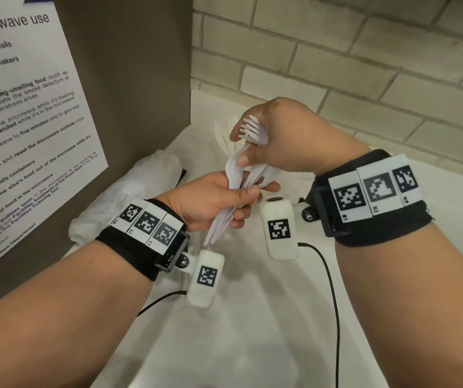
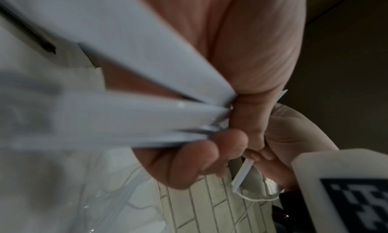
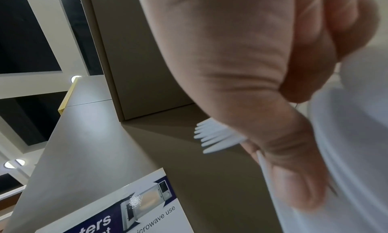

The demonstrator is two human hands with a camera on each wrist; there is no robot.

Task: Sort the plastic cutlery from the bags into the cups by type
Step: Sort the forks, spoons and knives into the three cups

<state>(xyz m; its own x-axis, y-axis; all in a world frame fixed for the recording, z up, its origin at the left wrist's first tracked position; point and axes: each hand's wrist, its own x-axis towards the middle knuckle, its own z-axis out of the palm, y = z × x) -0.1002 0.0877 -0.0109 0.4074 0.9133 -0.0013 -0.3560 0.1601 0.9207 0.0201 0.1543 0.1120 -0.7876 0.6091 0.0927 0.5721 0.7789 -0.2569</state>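
Note:
My left hand [image 1: 219,200] grips a bundle of white plastic cutlery [image 1: 234,177] by the handles above the white counter [image 1: 252,317]. The handles [image 2: 126,114] fan out past my curled fingers in the left wrist view. My right hand [image 1: 269,141] is curled round several white forks [image 1: 254,130] at the top of the bundle, tines pointing up and left. The fork tines [image 3: 214,137] show beside my palm in the right wrist view. No cups are in view.
A crumpled clear plastic bag [image 1: 129,197] lies on the counter at the left, against a grey cabinet side [image 1: 129,65] with a microwave-use notice [image 1: 23,121]. A white brick wall [image 1: 364,65] runs behind. Black cables [image 1: 328,275] trail from the wrist cameras.

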